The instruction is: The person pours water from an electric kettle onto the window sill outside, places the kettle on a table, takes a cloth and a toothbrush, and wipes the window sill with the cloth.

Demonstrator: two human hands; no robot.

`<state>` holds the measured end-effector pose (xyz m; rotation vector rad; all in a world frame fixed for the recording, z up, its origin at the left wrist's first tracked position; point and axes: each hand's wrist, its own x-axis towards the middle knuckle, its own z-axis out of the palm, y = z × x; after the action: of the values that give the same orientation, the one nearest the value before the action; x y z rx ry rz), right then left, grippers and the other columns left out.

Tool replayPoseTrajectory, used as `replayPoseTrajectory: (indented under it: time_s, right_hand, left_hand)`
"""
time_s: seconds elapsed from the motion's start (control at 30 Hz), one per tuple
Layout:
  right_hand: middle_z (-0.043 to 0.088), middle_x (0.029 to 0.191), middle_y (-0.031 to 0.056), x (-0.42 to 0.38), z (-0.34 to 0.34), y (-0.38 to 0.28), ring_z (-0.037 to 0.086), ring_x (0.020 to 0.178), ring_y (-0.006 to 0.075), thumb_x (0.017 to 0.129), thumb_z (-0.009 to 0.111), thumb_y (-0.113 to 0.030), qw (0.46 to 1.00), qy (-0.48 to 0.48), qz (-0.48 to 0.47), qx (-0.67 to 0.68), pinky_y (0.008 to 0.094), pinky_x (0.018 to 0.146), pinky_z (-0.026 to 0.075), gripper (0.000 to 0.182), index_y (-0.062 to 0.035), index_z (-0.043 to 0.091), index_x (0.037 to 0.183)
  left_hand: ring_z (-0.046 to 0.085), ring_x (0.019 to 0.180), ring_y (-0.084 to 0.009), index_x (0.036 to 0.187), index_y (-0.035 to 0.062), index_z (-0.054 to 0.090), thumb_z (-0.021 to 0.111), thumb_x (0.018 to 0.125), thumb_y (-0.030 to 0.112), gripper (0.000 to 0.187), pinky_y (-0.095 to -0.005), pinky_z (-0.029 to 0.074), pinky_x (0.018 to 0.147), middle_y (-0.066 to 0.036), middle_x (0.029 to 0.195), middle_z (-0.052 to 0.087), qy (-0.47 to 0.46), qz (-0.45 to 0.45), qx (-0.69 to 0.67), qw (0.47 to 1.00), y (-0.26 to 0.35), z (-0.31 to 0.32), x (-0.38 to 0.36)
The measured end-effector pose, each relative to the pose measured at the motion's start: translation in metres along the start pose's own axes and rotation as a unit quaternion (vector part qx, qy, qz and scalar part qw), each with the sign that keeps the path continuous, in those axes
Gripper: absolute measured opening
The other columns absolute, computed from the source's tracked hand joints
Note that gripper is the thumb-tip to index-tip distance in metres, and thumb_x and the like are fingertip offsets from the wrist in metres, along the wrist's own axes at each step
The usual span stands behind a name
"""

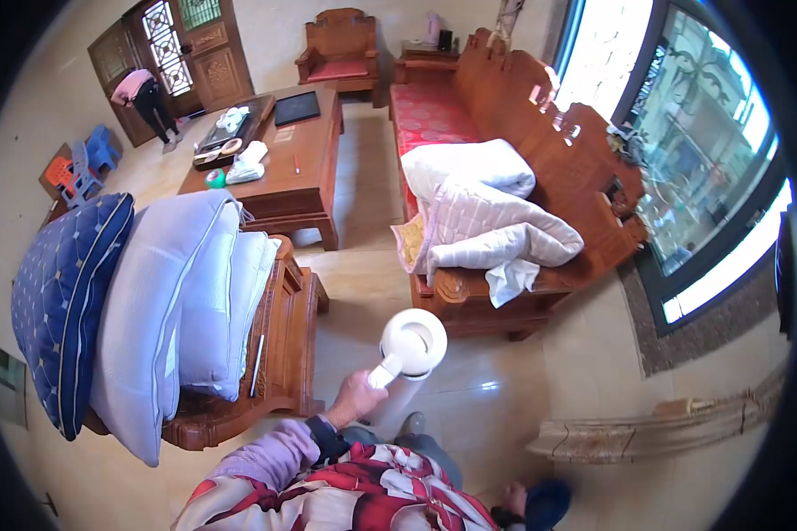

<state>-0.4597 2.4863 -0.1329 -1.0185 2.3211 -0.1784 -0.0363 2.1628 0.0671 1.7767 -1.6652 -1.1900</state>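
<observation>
In front of my body, my left hand [356, 396] is closed around the handle of a white thermos jug [413, 343]. Its round lid faces up at me, and the pale body hangs below, partly behind my hand. Low at the bottom edge of the view is my right hand [514, 498], fingers curled, beside a dark blue item [548, 504]. What that item is, and whether the hand grips it, I cannot make out. A red, white and grey patterned garment [372, 491] covers my front.
Pillows [155, 301] and a blue cushion [66, 305] are stacked on a wooden chair [279, 354] at left. Quilts [496, 221] lie on the wooden sofa [540, 115]. A low table [314, 168] holds several items. A person [146, 102] bends near the door.
</observation>
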Motion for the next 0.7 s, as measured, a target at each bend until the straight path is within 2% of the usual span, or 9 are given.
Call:
replayPoseTrajectory:
  time_s: [0.03,0.07,0.1,0.23,0.37,0.43,0.5,0.57,0.7]
  right_hand:
    - [0.062,0.070,0.0231,0.044,-0.003,0.000,0.064,0.069,0.0389,0.077,0.062,-0.023,0.997,0.008,-0.074,-0.031,0.0476,0.066,0.051,0.023,-0.0005,0.064,0.073]
    - [0.062,0.069,0.0221,0.053,-0.054,-0.068,0.062,0.066,0.0388,0.076,0.062,-0.021,0.992,-0.049,-0.113,-0.004,0.0475,0.061,0.050,0.022,-0.0012,0.060,0.068]
    - [0.059,0.067,0.0210,0.091,-0.039,-0.069,0.059,0.064,0.0387,0.077,0.060,-0.018,0.958,0.124,-0.257,-0.001,0.0474,0.057,0.047,0.018,-0.0010,0.059,0.070]
    - [0.058,0.074,0.0229,0.160,-0.103,-0.226,0.057,0.071,0.0416,0.081,0.055,-0.014,0.961,0.042,-0.271,0.032,0.0482,0.060,0.045,0.013,-0.0014,0.054,0.078]
    - [0.058,0.078,0.0220,0.179,-0.125,-0.337,0.057,0.073,0.0399,0.085,0.052,-0.014,0.944,0.094,-0.317,0.018,0.0460,0.061,0.045,0.013,-0.0012,0.054,0.083]
    - [0.052,0.072,0.0213,0.176,-0.119,-0.369,0.051,0.064,0.0389,0.084,0.053,-0.010,0.933,0.089,-0.336,0.093,0.0433,0.056,0.042,0.010,-0.0002,0.053,0.083]
    - [0.049,0.066,0.0210,0.169,-0.095,-0.377,0.049,0.057,0.0361,0.083,0.056,-0.008,0.922,0.094,-0.360,0.105,0.0418,0.052,0.040,0.008,-0.0017,0.053,0.081]
    - [0.052,0.068,0.0131,0.190,-0.017,-0.289,0.053,0.058,0.0307,0.081,0.059,-0.013,0.903,0.046,-0.416,-0.103,0.0416,0.047,0.038,0.006,-0.0110,0.054,0.082]
    - [0.055,0.073,0.0133,0.146,-0.052,-0.329,0.054,0.063,0.0304,0.083,0.057,-0.016,0.963,-0.163,-0.207,-0.056,0.0413,0.054,0.041,0.007,-0.0095,0.057,0.086]
  left_hand:
    - [0.065,0.075,-0.0340,0.088,-0.0013,0.064,0.067,0.065,0.025,0.035,-0.0398,0.051,0.068,-0.021,0.078,0.065,0.025,-0.013,-0.015,0.999,0.002,-0.004,0.014]
    - [0.066,0.073,-0.0316,0.088,-0.0008,0.064,0.067,0.066,0.024,0.034,-0.0386,0.052,0.066,-0.020,0.077,0.066,0.042,-0.025,-0.027,0.998,-0.001,-0.007,0.028]
    - [0.066,0.070,-0.0293,0.088,-0.0003,0.064,0.067,0.066,0.023,0.033,-0.0375,0.052,0.063,-0.018,0.076,0.066,0.053,-0.035,-0.038,0.997,-0.006,-0.007,0.041]
    - [0.059,0.058,-0.0129,0.078,0.0033,0.062,0.067,0.069,0.019,0.019,-0.0300,0.047,0.050,-0.005,0.067,0.062,0.127,-0.077,-0.187,0.971,-0.009,-0.033,0.099]
    - [0.056,0.055,-0.0124,0.072,0.0034,0.061,0.065,0.068,0.017,0.015,-0.0287,0.044,0.050,-0.004,0.062,0.060,0.125,-0.006,-0.302,0.945,0.014,-0.068,0.170]
    - [0.056,0.055,-0.0132,0.070,0.0017,0.061,0.065,0.067,0.017,0.016,-0.0300,0.045,0.051,-0.005,0.061,0.060,0.161,-0.060,-0.213,0.962,-0.010,-0.072,0.225]
    - [0.060,0.061,-0.0144,0.078,-0.0010,0.063,0.067,0.067,0.019,0.023,-0.0327,0.047,0.056,-0.008,0.064,0.063,0.173,-0.023,-0.208,0.962,-0.002,-0.081,0.254]
    - [0.064,0.065,-0.0206,0.083,-0.0009,0.063,0.066,0.067,0.021,0.028,-0.0350,0.048,0.058,-0.013,0.070,0.065,0.188,-0.018,-0.168,0.968,0.000,-0.094,0.286]
    - [0.065,0.069,-0.0302,0.085,-0.0021,0.062,0.065,0.068,0.022,0.030,-0.0389,0.048,0.061,-0.019,0.072,0.064,0.245,-0.021,-0.175,0.953,0.006,-0.114,0.345]
